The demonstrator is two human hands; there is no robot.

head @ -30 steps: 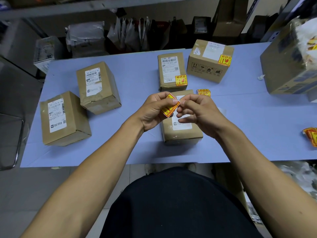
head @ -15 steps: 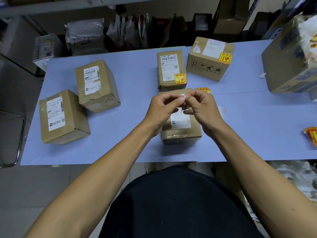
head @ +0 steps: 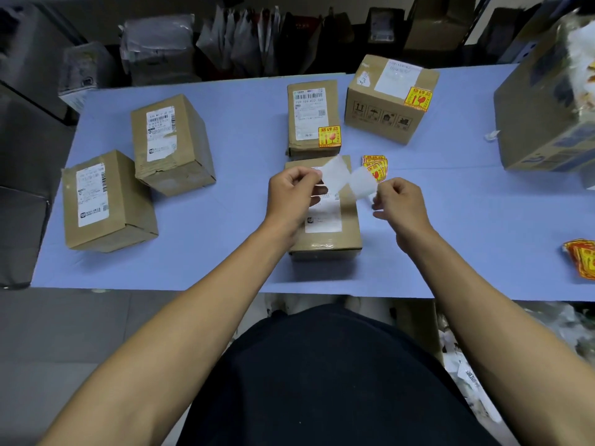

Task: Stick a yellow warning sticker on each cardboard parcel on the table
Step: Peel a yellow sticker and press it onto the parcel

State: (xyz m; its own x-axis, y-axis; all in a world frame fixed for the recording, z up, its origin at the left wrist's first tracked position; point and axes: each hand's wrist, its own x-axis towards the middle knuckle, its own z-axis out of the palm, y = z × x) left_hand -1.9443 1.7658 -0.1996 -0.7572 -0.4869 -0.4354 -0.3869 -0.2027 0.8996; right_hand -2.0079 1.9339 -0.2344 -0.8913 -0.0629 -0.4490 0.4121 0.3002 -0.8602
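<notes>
"易碎品" on yellow sticker (head: 329,136), "159-109-402-160" on parcel label (head: 308,112)

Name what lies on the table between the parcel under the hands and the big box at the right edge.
In the head view, a small stack of yellow stickers beside the parcel; then bare blue table up to the big box.

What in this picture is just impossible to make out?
- Two white pieces pinched by the left hand and right hand: motion-blurred, so which is sticker or backing is unclear.
- Parcel under the hands: its label partly hidden by them.
- Large carton and sticker pile: cut off by the right edge.
</notes>
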